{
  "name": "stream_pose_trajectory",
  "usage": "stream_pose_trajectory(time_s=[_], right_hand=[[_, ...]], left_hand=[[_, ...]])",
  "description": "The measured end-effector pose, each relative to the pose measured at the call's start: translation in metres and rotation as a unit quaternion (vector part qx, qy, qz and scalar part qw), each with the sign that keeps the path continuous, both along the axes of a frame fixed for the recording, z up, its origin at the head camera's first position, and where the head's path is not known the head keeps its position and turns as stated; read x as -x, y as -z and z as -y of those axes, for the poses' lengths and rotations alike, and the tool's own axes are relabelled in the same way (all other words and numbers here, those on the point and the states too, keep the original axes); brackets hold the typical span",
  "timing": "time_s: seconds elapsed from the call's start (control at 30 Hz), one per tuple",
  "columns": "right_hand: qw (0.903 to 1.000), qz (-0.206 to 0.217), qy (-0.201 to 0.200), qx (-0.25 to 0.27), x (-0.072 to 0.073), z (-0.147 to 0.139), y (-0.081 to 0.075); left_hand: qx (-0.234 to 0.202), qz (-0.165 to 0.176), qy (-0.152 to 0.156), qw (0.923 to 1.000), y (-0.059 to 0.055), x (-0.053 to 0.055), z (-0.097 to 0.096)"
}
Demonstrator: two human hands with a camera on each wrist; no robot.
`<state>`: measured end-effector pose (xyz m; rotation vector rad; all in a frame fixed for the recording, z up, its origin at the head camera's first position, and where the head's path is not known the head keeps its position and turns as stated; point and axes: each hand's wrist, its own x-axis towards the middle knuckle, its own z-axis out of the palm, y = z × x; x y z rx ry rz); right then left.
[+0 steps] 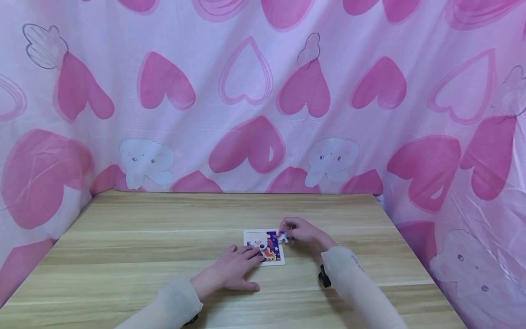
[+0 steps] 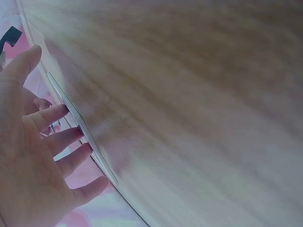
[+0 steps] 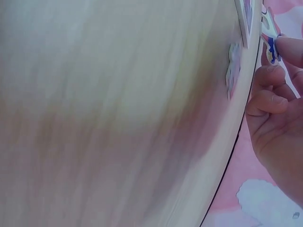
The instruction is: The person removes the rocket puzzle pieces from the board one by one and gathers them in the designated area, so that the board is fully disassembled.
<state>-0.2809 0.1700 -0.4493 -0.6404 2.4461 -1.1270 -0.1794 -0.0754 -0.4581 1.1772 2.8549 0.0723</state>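
By tray [image 1: 271,263], right hand [image 1: 303,230] pinches piece [image 3: 271,42], long axis steep, right wrist view.

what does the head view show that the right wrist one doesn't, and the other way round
Only the head view shows the left hand, its fingers resting on the puzzle tray, and the black device by the right sleeve.

Only the right wrist view clearly shows the palm side of the right hand and a loose piece lying flat; in the head view that spot is too small to tell.

Both show the right hand pinching a puzzle piece, some of the tray, the table and the pink patterned cloth.
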Motion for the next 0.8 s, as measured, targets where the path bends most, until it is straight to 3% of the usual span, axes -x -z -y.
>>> stream_pose_trajectory(time_s=[0.27,0.8], right_hand=[[0.9996,0.018,-0.019,0.012,0.002,-0.021,-0.002],[0.9992,0.019,0.036,-0.005,0.002,-0.061,0.000]], left_hand=[[-0.002,0.007,-0.003,1.0000,0.000,0.000,-0.001],[-0.003,0.010,-0.002,0.9999,0.001,0.000,0.001]])
